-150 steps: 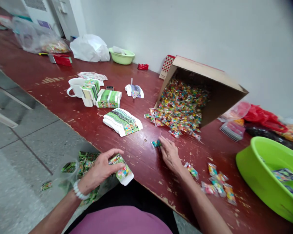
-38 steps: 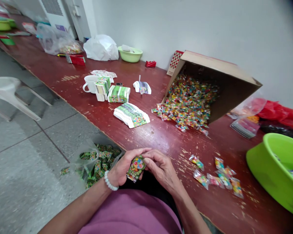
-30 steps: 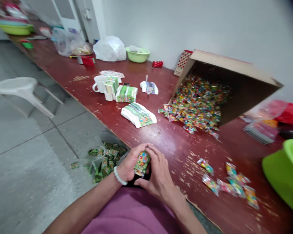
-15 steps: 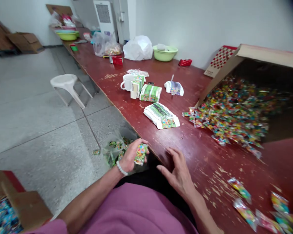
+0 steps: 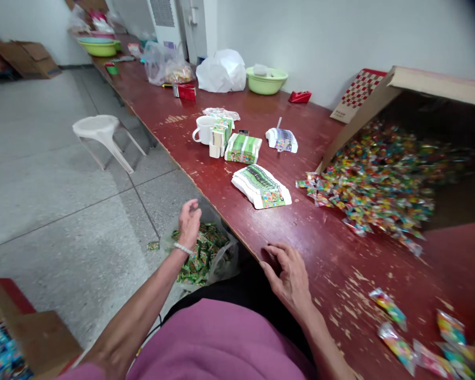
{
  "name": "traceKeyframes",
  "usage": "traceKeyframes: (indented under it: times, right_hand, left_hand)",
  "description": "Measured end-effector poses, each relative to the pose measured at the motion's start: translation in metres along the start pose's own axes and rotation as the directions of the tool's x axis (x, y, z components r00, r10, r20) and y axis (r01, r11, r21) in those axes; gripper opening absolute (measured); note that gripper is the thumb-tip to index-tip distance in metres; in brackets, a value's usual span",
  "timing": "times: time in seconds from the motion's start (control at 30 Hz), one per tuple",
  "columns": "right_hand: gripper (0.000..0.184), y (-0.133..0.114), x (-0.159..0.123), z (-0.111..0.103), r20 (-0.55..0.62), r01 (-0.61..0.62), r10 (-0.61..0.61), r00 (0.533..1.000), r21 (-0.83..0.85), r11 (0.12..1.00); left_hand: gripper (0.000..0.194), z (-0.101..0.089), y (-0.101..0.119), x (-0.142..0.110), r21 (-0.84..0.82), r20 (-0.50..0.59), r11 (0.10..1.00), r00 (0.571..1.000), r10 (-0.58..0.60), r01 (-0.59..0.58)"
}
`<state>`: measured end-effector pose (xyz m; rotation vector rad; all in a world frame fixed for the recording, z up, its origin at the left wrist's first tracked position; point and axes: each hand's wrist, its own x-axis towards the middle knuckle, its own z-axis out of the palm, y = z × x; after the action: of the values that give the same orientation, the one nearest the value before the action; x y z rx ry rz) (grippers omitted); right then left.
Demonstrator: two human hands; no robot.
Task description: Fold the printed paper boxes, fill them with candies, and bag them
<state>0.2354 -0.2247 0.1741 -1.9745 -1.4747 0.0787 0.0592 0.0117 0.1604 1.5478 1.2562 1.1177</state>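
Observation:
My left hand (image 5: 189, 222) hangs over a clear plastic bag (image 5: 201, 254) on the floor that holds several small green packets; its fingers are loosely apart and hold nothing. My right hand (image 5: 288, 275) rests at the edge of the dark red table (image 5: 324, 248), fingers curled loosely, with nothing in them. A fanned stack of flat green-and-white cartons (image 5: 261, 186) lies on the table ahead. A tipped cardboard box (image 5: 427, 87) spills several colourful wrapped candies (image 5: 364, 182). A few loose candy packets (image 5: 396, 332) lie to my right.
A white mug (image 5: 203, 129) and folded green cartons (image 5: 243, 148) stand farther along the table, with a pale green bowl (image 5: 266, 83), a white bag (image 5: 221, 71) and a red tape dispenser (image 5: 300, 96) by the wall. A white plastic stool (image 5: 98, 133) stands on the floor.
My left hand has let go of the small green packet it held and moved over the floor bag. My right hand has settled at the table's edge.

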Motion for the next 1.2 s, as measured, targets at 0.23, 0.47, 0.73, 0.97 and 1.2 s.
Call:
traceKeyframes:
  times: [0.23,0.47,0.73,0.97,1.2]
  right_hand:
    - [0.024,-0.002,0.002,0.001,-0.005,0.017,-0.017,1.000,0.007,1.000]
    - [0.025,-0.004,0.002,0.001,-0.013,0.004,-0.004,1.000,0.033,0.999]
    - [0.022,-0.006,0.003,-0.001,-0.020,-0.050,0.054,0.998,0.153,0.987]
    - [0.064,-0.002,0.006,-0.012,-0.059,-0.294,0.623,0.780,0.844,0.448]
    - [0.028,-0.020,-0.001,-0.044,0.165,-0.325,0.473,0.865,0.904,0.279]
  left_hand:
    - [0.032,0.064,0.079,0.002,0.250,0.426,0.808,0.810,0.403,-0.534]
    - [0.033,0.119,0.101,0.011,0.400,0.638,0.596,0.678,0.364,-0.696]
    - [0.034,0.123,0.113,0.019,0.460,0.634,0.632,0.729,0.257,-0.623]
    - [0.024,0.074,0.111,-0.029,0.277,0.695,0.844,0.703,0.155,-0.459]
    - [0.043,0.029,0.104,-0.092,-0.009,0.971,0.847,0.208,-0.120,0.531]
